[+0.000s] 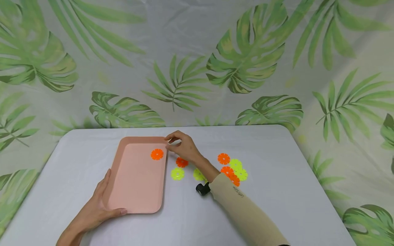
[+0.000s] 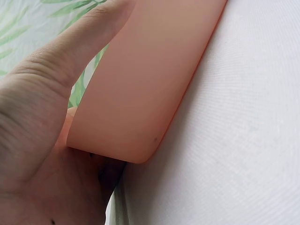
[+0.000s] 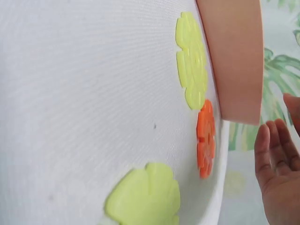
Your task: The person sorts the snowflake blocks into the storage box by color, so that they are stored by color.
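Pink tray (image 1: 135,191) flat on table (image 1: 277,205), one orange disc (image 1: 157,154) inside. Left hand (image 1: 95,212) grips near corner. Right hand (image 1: 183,147) over far corner, fingers loosely bent, holding nothing; forearm hides some loose discs (image 1: 234,169).

One disc (image 1: 157,154) in the tray (image 1: 135,198) — others (image 1: 234,169) right of it

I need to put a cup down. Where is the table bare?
Bare: the table's right edge past the flower discs, and the near edge below the pink tray. Crowded: between the tray and the right hand.
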### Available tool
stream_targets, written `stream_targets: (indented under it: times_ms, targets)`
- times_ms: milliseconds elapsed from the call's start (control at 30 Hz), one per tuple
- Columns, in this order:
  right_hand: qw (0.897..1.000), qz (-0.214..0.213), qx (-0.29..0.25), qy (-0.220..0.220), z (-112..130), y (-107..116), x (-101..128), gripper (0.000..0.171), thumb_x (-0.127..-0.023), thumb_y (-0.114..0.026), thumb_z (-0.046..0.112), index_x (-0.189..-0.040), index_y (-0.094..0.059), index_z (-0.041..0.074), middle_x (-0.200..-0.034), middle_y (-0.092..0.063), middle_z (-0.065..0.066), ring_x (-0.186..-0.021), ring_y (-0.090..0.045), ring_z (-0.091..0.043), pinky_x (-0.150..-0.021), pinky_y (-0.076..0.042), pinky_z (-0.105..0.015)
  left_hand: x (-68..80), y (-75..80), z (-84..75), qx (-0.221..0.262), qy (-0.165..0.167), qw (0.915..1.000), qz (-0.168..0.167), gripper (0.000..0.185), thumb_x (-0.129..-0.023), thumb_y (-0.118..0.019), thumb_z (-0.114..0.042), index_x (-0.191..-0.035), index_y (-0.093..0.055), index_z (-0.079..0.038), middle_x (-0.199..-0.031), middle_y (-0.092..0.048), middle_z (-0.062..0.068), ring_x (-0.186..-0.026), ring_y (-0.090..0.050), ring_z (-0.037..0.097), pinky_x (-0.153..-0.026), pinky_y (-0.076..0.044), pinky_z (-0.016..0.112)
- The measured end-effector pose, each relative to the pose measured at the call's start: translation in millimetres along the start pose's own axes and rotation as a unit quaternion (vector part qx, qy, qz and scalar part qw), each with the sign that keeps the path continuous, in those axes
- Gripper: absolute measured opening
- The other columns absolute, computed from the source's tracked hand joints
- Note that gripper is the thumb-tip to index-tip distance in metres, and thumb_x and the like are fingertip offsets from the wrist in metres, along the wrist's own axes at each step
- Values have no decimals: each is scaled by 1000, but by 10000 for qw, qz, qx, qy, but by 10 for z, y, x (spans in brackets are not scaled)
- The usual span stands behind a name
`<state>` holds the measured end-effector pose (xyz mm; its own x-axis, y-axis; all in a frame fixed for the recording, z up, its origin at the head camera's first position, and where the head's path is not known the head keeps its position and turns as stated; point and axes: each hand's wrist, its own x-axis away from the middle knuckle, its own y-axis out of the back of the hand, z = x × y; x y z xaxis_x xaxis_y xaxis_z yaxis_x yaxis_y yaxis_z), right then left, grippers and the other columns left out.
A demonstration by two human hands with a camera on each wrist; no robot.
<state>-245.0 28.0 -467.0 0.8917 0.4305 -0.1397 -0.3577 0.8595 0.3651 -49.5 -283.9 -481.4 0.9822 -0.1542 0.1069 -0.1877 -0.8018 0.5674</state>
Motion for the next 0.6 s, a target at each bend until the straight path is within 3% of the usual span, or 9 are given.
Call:
stream_targets:
  times_ms: [367, 600]
  targets:
    - [9997, 139, 110, -165, -56, 126, 163, 26, -95, -77, 15, -120, -73, 8, -125, -69, -12, -114, -65, -27, -91, -55, -30, 22, -10, 50, -184, -128, 9997, 8, 141, -76, -91, -25, -167, 16, -27, -171, -1, 31, -149, -15, 62, -105, -23, 80]
    - [9994, 284, 111, -140, -110, 204, 227, 30, -96, -76, 16, -123, -71, 3, -126, -68, -16, -115, -64, -27, -93, -54, -31, -4, 9, 35, -248, -210, 9995, -21, 141, -75, -92, -25, -167, 15, -29, -171, -4, 29, -147, -19, 59, -105, -25, 78]
